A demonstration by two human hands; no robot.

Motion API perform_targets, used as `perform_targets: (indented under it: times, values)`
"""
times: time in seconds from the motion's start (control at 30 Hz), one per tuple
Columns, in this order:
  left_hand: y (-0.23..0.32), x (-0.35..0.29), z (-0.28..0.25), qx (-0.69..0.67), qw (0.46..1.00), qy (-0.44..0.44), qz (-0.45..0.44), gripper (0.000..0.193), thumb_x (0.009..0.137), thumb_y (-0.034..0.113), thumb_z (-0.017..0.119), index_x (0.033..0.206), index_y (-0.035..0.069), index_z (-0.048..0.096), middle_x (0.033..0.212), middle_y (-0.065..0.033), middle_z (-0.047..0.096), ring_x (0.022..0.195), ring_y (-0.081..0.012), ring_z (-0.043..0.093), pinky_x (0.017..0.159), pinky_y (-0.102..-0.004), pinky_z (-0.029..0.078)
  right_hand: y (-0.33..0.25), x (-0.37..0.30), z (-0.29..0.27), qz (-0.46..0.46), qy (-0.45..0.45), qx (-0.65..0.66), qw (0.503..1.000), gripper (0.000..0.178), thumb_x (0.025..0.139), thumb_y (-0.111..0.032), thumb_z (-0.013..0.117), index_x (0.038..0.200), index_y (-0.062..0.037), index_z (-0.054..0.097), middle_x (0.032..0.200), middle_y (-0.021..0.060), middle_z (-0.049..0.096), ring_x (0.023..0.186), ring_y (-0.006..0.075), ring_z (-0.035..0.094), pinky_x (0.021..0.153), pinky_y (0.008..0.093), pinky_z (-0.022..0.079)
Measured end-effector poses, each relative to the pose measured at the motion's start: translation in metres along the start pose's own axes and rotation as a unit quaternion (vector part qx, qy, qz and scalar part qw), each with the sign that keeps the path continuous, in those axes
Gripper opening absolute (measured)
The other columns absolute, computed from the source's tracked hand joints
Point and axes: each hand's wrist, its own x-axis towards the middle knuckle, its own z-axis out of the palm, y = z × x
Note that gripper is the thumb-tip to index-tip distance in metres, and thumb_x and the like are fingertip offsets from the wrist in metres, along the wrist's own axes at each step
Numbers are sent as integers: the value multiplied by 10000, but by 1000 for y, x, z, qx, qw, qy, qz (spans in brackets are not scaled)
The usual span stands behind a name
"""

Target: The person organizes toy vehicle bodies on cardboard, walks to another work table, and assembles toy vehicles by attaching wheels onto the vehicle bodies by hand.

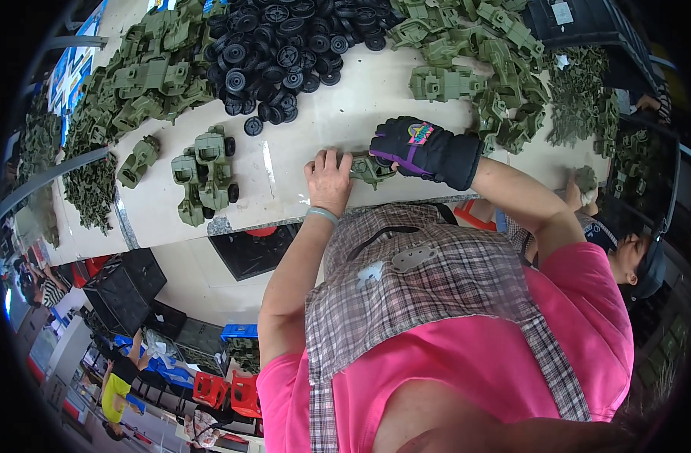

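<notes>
Near the table's front edge, a green plastic toy vehicle body (368, 170) lies between my hands. Bare, my left hand (329, 181) has its fingers bent and closed on the left end of the body. My right hand (425, 151) wears a black glove with purple trim and is closed over the body's right end; the glove hides part of what its fingers touch. To the left stand toy vehicles (213, 170) with black wheels, side by side. One loose green body (138, 161) lies farther left.
A heap of black toy wheels (285, 57) covers the table's (285, 140) far middle. Green bodies are piled at the far left (153, 79) and right (504, 83). Small green parts (576, 98) lie beyond. Another person (636, 260) works at the right. Black crates (123, 287) stand below, left.
</notes>
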Motion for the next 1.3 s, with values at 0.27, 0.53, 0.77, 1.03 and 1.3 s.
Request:
perform_targets:
  times: [0.27, 0.53, 0.77, 1.03, 1.3]
  values:
    - [-9, -3, 12, 25, 999, 47, -5, 665, 625, 182, 895, 1232, 124, 629, 1319, -51, 600, 1273, -281, 566, 1001, -472, 425, 2, 1, 12, -1, 128, 140, 982, 392, 820, -166, 740, 1191, -71, 656, 1109, 158, 663, 1043, 382, 645, 905, 474, 527]
    - [-7, 0, 18, 39, 996, 62, 50, 570, 695, 244, 855, 1206, 115, 641, 1275, -58, 634, 1286, -296, 559, 1020, -476, 417, -2, 44, 74, 127, 239, 103, 957, 268, 843, -196, 686, 1055, -37, 646, 1000, 213, 673, 986, 449, 646, 858, 511, 524]
    - [-10, -6, 28, 40, 998, 49, 19, 519, 746, 275, 787, 1217, 97, 658, 1273, -55, 647, 1311, -303, 556, 1028, -485, 415, 6, 46, 64, 112, 212, 78, 968, 320, 827, -220, 700, 1079, -33, 643, 1047, 227, 672, 1015, 461, 637, 883, 510, 525]
    - [-4, 3, 12, 4, 999, 39, 27, 400, 820, 229, 678, 1172, 40, 673, 1276, -89, 659, 1290, -360, 572, 1007, -534, 435, 9, 37, 73, 108, 225, 117, 961, 348, 831, -206, 695, 1125, -29, 640, 1139, 242, 671, 1072, 470, 630, 926, 514, 523]
    - [-9, 0, 16, -4, 999, 44, 31, 439, 811, 225, 691, 1203, 29, 664, 1269, -92, 665, 1288, -370, 570, 1007, -545, 435, 4, 49, 38, 101, 74, 153, 980, 489, 805, -187, 745, 1246, -27, 608, 1210, 249, 637, 1130, 469, 605, 966, 519, 506]
